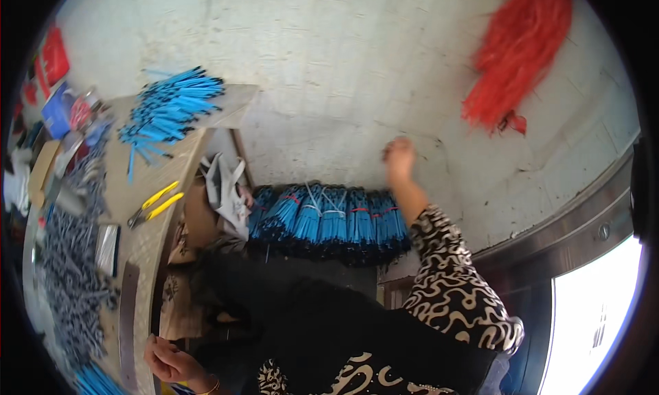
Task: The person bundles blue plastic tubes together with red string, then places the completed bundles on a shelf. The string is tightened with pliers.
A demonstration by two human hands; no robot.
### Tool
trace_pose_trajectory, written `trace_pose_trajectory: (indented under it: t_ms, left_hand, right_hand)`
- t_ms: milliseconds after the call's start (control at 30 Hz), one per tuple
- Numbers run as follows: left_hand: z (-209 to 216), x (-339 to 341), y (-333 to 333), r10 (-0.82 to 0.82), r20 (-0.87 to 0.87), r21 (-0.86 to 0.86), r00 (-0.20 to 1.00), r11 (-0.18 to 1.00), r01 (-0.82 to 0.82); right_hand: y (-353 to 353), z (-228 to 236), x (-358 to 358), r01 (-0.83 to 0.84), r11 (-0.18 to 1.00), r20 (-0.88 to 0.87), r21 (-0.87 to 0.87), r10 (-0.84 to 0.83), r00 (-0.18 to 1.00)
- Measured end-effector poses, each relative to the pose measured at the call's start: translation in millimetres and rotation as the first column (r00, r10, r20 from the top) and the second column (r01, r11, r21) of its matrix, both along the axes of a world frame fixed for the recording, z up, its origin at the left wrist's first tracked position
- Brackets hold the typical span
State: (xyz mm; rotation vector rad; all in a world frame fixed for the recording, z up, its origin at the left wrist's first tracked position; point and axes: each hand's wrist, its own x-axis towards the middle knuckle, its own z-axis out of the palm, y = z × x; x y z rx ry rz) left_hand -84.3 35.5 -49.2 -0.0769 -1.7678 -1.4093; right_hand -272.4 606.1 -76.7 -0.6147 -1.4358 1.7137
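My right hand (399, 158) is stretched out in front of the pale wall, above a row of bundled blue sticks with black ends (333, 216). Its fingers are smeared by motion, so what they hold, if anything, does not show. Down at the lower left, my left hand (168, 361) is beside the near edge of the wooden table (226, 107). Its fingers are curled in, and I cannot make out whether something small is between them. On that table lie pliers with yellow handles (156, 204) and a loose heap of blue sticks (171, 107).
Many small grey parts (75, 278) cover the table's left side, near a dark-edged flat box (107, 249). A white bag (226, 192) hangs by the table leg. Red strands (522, 48) hang on the wall at the upper right. A bright doorway (594, 319) stands at right.
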Motion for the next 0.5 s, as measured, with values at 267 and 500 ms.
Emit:
trace_pose_trajectory:
  t_ms: [267,500]
  left_hand:
    - [22.9,-51.1,38.4,0.324,-0.059,-0.258,0.944,0.909,-0.328]
    - [20.5,-61.9,27.7,0.215,0.238,-0.257,0.947,0.954,-0.152]
  right_hand:
    - [159.0,62.0,70.7,0.538,0.805,0.033,0.251,-0.562,0.826]
    - [211.0,76.7,60.8,0.376,0.926,0.055,-0.042,-0.374,0.926]
